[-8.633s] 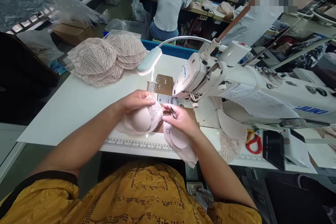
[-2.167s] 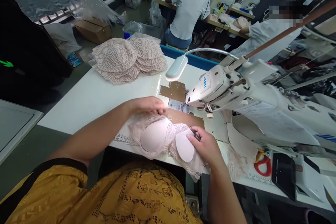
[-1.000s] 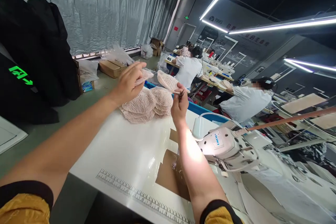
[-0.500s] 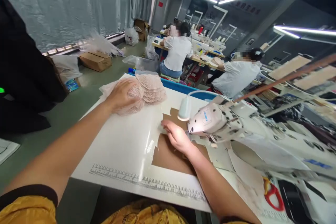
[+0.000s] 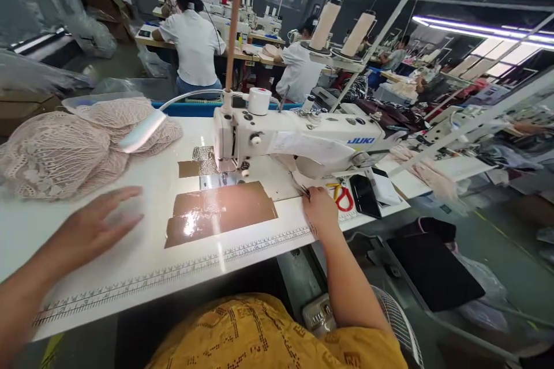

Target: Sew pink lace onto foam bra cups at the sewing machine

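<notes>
My left hand (image 5: 97,230) hovers over the left part of the white table (image 5: 142,248), fingers apart and nothing in them, slightly smeared by motion. Just beyond it lie pale pink lace pieces (image 5: 60,153), stacked and cup-shaped. My right hand (image 5: 321,212) is closed at the table's front right, beside the sewing machine's bed. From its fingers sticks out a thin, dark metal tool (image 5: 302,188), whose exact kind I cannot make out. The white sewing machine (image 5: 281,141) stands in the middle, with brown tape-like sheets (image 5: 220,210) on the table before its needle.
Red-and-yellow-handled scissors (image 5: 344,198) and a black phone-like object (image 5: 365,196) lie right of my right hand. A lamp (image 5: 142,130) leans over the lace. A printed ruler (image 5: 173,274) runs along the front edge. Other people (image 5: 190,49) sit at machines beyond.
My view has turned right. My left hand has come off the lace pieces. My right hand has moved from near the needle to the right and closed on the thin metal tool.
</notes>
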Demonstrator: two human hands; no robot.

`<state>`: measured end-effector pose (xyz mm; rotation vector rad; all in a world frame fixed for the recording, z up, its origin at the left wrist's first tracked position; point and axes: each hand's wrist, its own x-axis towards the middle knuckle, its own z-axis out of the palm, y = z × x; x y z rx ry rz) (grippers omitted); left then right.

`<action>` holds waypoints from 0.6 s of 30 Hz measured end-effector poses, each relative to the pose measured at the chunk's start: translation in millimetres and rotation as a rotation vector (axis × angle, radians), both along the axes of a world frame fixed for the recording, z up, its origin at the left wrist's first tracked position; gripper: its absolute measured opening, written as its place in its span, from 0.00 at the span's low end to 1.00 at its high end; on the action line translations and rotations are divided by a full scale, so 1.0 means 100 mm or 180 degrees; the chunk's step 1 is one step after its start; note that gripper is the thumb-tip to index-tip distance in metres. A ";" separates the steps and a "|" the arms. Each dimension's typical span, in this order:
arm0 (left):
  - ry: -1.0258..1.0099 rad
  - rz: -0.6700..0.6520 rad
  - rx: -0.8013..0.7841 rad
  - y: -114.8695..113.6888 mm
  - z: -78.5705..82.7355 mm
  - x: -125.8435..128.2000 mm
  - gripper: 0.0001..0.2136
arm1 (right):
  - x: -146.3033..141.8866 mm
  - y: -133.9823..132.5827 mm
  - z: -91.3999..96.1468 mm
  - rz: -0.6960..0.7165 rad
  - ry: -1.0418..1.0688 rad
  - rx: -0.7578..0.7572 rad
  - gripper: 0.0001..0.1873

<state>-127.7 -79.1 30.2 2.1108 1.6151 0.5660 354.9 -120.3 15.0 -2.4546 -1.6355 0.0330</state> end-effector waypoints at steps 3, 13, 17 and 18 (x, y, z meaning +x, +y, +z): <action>-0.0516 -0.0653 -0.0257 -0.24 0.00 0.52 0.19 | -0.03 -0.09 0.03 0.0240 0.0211 0.0045 0.13; -0.1867 -0.1354 -0.0981 -0.80 -0.22 1.72 0.20 | -0.59 -0.64 0.15 0.2806 0.2720 0.0012 0.09; -0.0224 -0.0392 0.0060 -0.57 -0.16 1.45 0.18 | -0.34 -0.45 -0.10 0.1849 0.2456 0.0891 0.12; 0.0021 -0.0168 0.0095 -0.48 -0.15 1.35 0.17 | -0.28 -0.39 -0.16 0.1743 0.2312 0.0988 0.13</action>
